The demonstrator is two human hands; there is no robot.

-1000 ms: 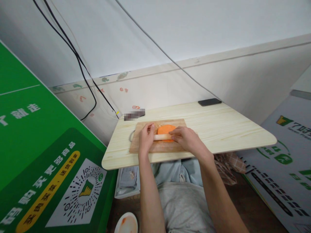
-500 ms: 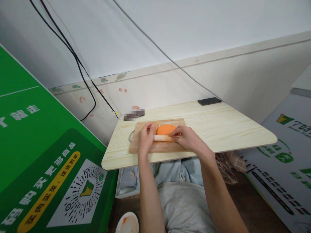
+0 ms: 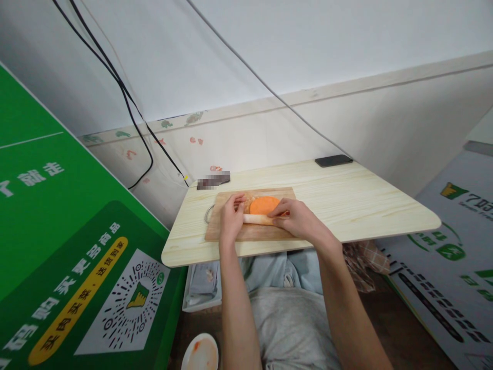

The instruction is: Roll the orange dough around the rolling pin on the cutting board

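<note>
On a wooden cutting board [image 3: 214, 232] lies a pale, tan-tinged roll [image 3: 254, 219], stretched sideways between my hands. My left hand [image 3: 231, 215] has its fingers curled together at the white left end. The right end sits in a pinch of my right hand [image 3: 296, 217], thumb below and fingers above. Just behind the roll is a flat, bright orange rounded piece [image 3: 263, 204], partly covered by my right fingers. Small light crumbly bits [image 3: 250, 198] show near its left edge. I cannot tell exactly what the roll is made of.
The board rests on a light wood-grain table [image 3: 365, 205] against a wall. A black phone [image 3: 334, 161] lies at the back right, and a blurred dark object [image 3: 213, 180] at the back left. A stained white bowl [image 3: 200, 353] stands low beside my left arm. Cables hang at the left.
Both hands keep their hold at the roll's two ends, with almost no movement. The whole view has shifted very slightly.
</note>
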